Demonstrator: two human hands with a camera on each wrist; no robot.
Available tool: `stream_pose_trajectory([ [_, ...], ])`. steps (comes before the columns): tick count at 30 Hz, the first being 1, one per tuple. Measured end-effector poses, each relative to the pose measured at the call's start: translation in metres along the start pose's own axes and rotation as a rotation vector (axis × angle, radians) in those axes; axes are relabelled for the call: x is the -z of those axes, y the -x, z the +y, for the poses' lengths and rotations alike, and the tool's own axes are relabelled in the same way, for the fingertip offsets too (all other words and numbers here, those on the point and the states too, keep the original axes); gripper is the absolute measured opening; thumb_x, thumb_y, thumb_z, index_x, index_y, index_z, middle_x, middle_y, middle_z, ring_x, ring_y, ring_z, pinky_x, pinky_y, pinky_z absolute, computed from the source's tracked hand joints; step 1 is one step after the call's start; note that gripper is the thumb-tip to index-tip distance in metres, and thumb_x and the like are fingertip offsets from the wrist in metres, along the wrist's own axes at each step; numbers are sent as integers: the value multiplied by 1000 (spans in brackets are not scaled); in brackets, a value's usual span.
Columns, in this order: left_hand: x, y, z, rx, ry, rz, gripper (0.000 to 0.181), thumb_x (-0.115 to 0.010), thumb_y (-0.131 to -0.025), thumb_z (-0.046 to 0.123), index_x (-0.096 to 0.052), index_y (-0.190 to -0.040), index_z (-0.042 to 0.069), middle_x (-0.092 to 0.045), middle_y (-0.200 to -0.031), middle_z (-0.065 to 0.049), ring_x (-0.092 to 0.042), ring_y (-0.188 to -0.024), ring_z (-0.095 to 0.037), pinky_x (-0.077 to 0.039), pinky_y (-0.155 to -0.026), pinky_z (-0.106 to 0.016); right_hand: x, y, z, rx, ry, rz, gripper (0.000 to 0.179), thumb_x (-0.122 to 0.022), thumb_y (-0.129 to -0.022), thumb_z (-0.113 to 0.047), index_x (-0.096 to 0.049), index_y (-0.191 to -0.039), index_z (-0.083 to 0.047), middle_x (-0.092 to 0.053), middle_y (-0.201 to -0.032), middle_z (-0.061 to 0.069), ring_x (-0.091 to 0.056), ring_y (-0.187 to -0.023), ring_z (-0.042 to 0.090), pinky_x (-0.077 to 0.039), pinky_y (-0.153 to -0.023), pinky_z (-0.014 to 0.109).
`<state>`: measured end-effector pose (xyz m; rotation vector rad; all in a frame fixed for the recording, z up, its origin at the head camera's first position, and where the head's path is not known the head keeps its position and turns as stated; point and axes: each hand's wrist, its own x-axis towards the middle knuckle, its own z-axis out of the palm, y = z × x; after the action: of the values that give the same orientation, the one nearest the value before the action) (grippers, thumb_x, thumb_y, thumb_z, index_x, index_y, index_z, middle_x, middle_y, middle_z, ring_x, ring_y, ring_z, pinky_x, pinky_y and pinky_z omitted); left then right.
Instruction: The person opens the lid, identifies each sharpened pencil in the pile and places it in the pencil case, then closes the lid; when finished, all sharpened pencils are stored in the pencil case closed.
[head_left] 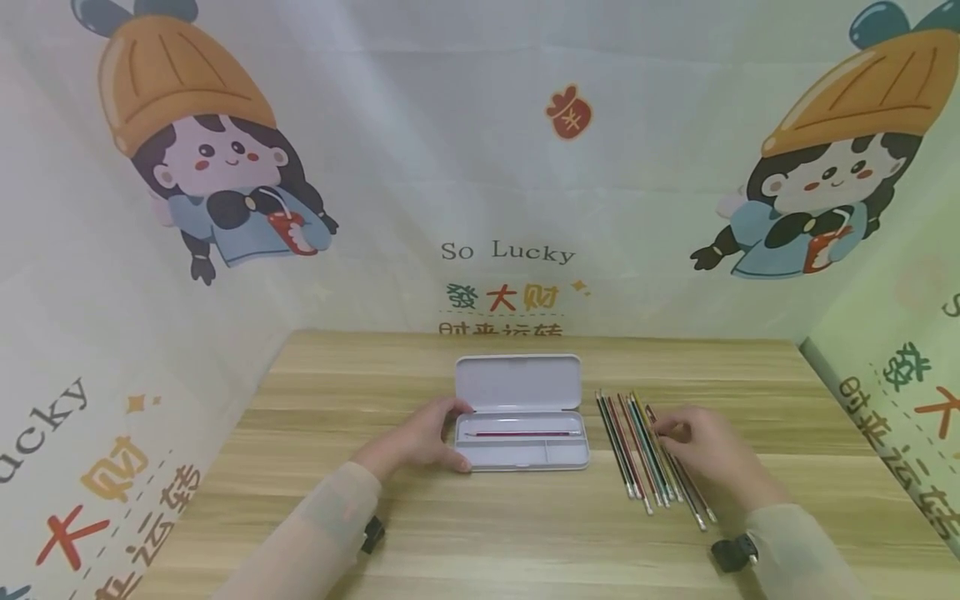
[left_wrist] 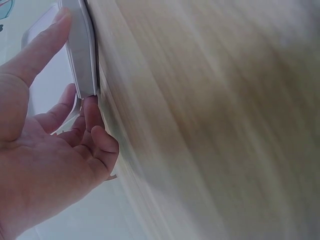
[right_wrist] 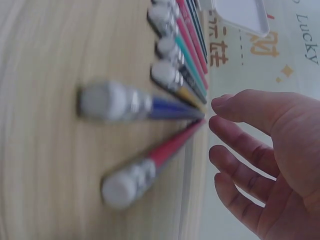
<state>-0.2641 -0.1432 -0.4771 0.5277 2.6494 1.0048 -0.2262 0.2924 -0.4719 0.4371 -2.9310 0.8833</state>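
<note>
A white pencil case (head_left: 519, 471) stands with its lid (head_left: 517, 382) up. One dark red pencil (head_left: 517, 433) lies in its long rear compartment. My left hand (head_left: 426, 435) grips the left end of the case, thumb at the front corner and fingers round toward the back. Right of the case, several eraser-tipped pencils (head_left: 633, 450) are fanned on the table. My right hand (head_left: 697, 437) is over the right side of them. Its thumb and forefinger are slightly apart, close to the far ends of a red pencil (right_wrist: 172, 145) and a blue pencil (right_wrist: 170, 109).
The wood-grain table (head_left: 360, 367) reaches back to a printed cloth backdrop (head_left: 390, 167), which also closes off both sides. A small black device (head_left: 733, 552) is at the right wrist, another (head_left: 372, 534) at the left.
</note>
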Motion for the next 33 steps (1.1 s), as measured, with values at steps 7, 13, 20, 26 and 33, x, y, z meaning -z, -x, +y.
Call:
stream_pose_trajectory([
  [7,0,0,0,-3,-3,9,84,-98,-64,17,-57,-136,4,-58,-140,-20,-50,-137,-39,-36,-122,-53,9,5,7,-62,28,-20,20,-77,-88,-11,-78,-108,-10,-77,-107,11,-66,-84,15,-58,-73,37],
  [13,1,1,2,0,-9,11,84,-98,-64,18,-57,-137,4,-57,-141,-20,-50,-138,-39,-36,-122,-54,9,8,4,-43,30,-26,21,-78,-87,-9,-78,-108,-9,-78,-103,9,-65,-79,11,-57,-70,32],
  [20,0,1,1,2,-9,9,84,-98,-65,18,-57,-137,4,-57,-142,-20,-49,-138,-39,-35,-123,-53,9,7,-2,-52,64,-57,19,-77,-87,-9,-77,-106,-8,-75,-94,3,-65,-78,13,-59,-70,38],
  [26,0,1,1,3,-1,9,84,-98,-65,18,-57,-137,4,-57,-142,-20,-49,-139,-39,-35,-123,-54,8,4,-3,-80,109,-73,18,-76,-88,-9,-77,-106,-9,-76,-94,3,-68,-81,16,-59,-70,41],
  [33,0,0,0,-4,7,5,83,-98,-65,17,-57,-136,4,-58,-140,-19,-50,-137,-38,-36,-122,-53,7,2,-5,-50,179,-66,18,-77,-87,-12,-78,-105,-11,-75,-93,0,-65,-78,13,-55,-66,36],
])
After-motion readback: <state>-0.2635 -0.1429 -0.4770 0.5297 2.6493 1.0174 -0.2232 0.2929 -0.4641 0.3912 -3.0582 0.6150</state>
